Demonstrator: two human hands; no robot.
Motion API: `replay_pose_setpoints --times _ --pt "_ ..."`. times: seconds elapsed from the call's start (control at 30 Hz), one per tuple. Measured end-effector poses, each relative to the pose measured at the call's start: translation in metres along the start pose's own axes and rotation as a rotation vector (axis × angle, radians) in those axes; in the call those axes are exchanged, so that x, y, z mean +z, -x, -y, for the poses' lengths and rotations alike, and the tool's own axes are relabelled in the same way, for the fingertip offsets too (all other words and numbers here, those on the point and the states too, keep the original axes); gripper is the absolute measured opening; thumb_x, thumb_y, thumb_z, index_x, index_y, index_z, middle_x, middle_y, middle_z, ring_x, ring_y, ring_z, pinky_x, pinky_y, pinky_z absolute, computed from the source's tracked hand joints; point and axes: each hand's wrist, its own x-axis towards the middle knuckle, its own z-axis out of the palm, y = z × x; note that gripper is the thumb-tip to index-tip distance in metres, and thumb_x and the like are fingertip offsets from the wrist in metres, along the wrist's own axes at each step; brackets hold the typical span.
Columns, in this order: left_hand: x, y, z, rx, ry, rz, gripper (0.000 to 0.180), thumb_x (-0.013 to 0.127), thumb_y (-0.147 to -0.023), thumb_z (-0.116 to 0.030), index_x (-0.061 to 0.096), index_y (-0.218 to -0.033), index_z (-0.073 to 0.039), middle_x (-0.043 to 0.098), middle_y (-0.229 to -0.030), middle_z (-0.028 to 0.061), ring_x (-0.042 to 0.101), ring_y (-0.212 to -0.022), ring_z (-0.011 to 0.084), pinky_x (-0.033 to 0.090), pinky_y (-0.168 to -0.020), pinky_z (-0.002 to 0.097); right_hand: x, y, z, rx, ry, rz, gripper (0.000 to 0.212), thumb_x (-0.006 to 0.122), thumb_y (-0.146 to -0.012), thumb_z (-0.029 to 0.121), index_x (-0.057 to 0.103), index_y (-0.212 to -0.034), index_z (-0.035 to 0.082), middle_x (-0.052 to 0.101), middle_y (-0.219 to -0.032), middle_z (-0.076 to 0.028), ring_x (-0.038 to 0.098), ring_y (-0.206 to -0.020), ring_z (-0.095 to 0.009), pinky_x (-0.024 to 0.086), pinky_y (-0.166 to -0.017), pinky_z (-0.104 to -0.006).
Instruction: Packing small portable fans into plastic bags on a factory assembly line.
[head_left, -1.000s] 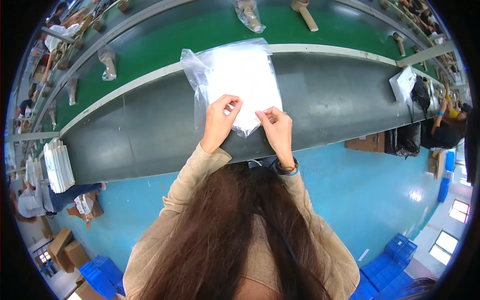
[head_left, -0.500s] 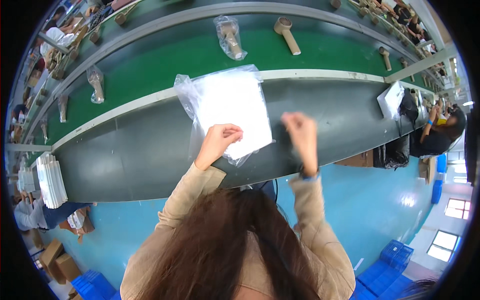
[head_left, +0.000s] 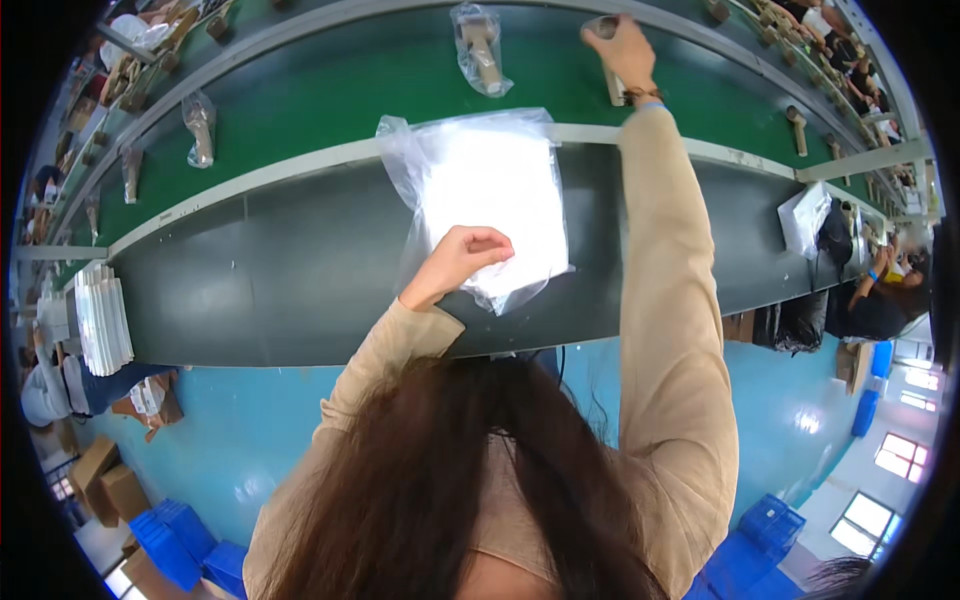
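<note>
below and behind the table, a glossy sky-blue floor, smooth and streaked with reflected light. across the top, a long green belt, flat and matte, bowed by the lens. along its near side, a dark grey work table, slick, faintly scuffed, with a pale, narrow rail between the two. at lower left, blue crates in hard, boxy plastic, beside brown cardboard boxes with plain flat faces. reaching forward, a right sleeve in soft beige knit, nearly straight; opposite, a left sleeve in the same cloth, creased and loose at the cuff.

at the table's left end, a leaning row of thin white packs, straight-edged and ridged like pleats. in the middle, against the rail and partly over it, a flat bag pile: bright white and roughly rectangular, with clear, crinkled film fanned out at left and bunched at the near corner.

over that pile's near part, the left hand, with curled fingers and thumb drawn together; impossible to tell whether any film is pinched. on the belt, at the round head of a tan handheld device, the right hand, with bent fingers over it; firmness of grip impossible to tell. below that hand, a smooth, stick-like handle in view. farther left on the belt, a bagged device of similar shape, in loose, shiny film. smallest, a dark, beaded-looking bracelet at the right wrist.
</note>
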Motion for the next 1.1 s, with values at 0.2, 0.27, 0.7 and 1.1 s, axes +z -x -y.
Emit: replay_pose_setpoints --times 0.2,0.27,0.7,1.1 --pt "0.016 -0.005 -0.012 0.041 -0.201 0.017 0.017 0.063 -0.091 -0.012 0.066 -0.095 0.004 0.068 -0.086 0.0044 0.063 -0.079 0.0102 0.05 -0.074 0.0234 -0.151 0.158 0.029 0.081 -0.701 -0.208 0.042 0.069 -0.087 0.023 0.045 -0.118 0.008 0.054 -0.111 -0.01 0.059 -0.094 -0.02 0.053 -0.075 -0.0347" --pt "0.024 -0.005 -0.013 0.056 -0.237 -0.053 0.018 0.063 -0.091 -0.013 0.065 -0.094 0.004 0.068 -0.085 0.006 0.064 -0.074 0.0124 0.051 -0.07 0.025 -0.174 0.233 0.047 0.301 -1.13 -0.218 0.04 0.062 -0.091 0.018 0.038 -0.123 0.01 0.051 -0.117 -0.012 0.057 -0.103 -0.026 0.053 -0.077 -0.0415" --pt "0.064 -0.011 -0.002 0.163 -0.308 -0.225 0.016 0.07 -0.084 -0.013 0.069 -0.093 0.001 0.07 -0.077 0.0098 0.064 -0.065 0.0138 0.049 -0.062 0.0248 -0.17 0.391 0.116 0.365 -0.793 -0.576 0.054 0.066 -0.076 0.004 0.03 -0.115 0.012 0.041 -0.123 -0.014 0.047 -0.112 -0.026 0.042 -0.097 -0.0422" --pt "0.081 -0.001 -0.048 0.197 -0.185 -0.265 0.015 0.067 -0.089 -0.014 0.066 -0.093 0.001 0.065 -0.082 0.002 0.058 -0.071 0.0083 0.046 -0.064 0.0246 -0.118 0.36 0.128 -0.042 -0.707 -0.35 0.069 0.083 -0.066 0.002 0.033 -0.113 0.01 0.046 -0.126 -0.022 0.051 -0.114 -0.032 0.043 -0.096 -0.041"
